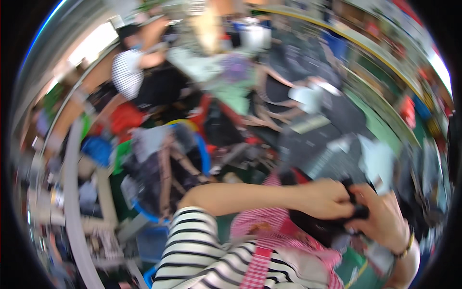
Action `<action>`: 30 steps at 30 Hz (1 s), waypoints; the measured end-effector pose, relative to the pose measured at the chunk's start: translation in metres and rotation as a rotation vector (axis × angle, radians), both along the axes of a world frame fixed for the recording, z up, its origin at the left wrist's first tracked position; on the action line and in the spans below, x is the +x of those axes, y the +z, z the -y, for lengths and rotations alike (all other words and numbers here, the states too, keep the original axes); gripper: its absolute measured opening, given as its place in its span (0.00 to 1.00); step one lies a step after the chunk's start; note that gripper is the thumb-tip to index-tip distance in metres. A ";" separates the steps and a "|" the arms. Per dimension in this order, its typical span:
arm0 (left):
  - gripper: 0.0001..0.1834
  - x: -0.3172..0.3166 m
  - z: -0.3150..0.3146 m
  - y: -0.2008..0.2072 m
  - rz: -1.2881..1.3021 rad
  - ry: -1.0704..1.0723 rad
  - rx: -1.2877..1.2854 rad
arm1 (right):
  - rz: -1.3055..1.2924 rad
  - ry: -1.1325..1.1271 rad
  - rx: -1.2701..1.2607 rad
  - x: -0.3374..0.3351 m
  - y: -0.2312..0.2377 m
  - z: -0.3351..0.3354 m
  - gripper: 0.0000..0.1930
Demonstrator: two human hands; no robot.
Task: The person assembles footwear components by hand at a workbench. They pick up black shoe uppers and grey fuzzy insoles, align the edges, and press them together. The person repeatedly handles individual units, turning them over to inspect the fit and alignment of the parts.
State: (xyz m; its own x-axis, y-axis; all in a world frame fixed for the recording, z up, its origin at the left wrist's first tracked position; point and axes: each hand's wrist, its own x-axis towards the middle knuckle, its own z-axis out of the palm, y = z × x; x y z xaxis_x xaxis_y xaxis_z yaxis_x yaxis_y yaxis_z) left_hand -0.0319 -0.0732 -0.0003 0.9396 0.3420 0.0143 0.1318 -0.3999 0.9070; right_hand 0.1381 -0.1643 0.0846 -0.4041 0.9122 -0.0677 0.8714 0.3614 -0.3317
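My left hand [327,198] reaches across my body to the right, its fingers closed on a black piece [360,211]. Against it, my right hand [381,217], with a band at the wrist, grips the same piece between thumb and fingers. Its kind cannot be made out through the blur; a rounded dark end shows between the hands. Below them a larger black part [313,229] hangs in front of my pink checked apron [260,221]. Whether it joins the held piece is unclear.
Dark flat pieces [313,147] and pale sheets [375,161] lie on a surface ahead. At left stands a blue-rimmed round container [204,151] filled with dark and tan pieces. Another person [127,72] in stripes works at the far left. Shelving [380,62] lines the right.
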 end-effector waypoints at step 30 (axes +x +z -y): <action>0.10 -0.031 0.023 -0.041 -0.027 0.316 -0.435 | -0.385 -0.170 -0.323 0.023 -0.060 -0.001 0.10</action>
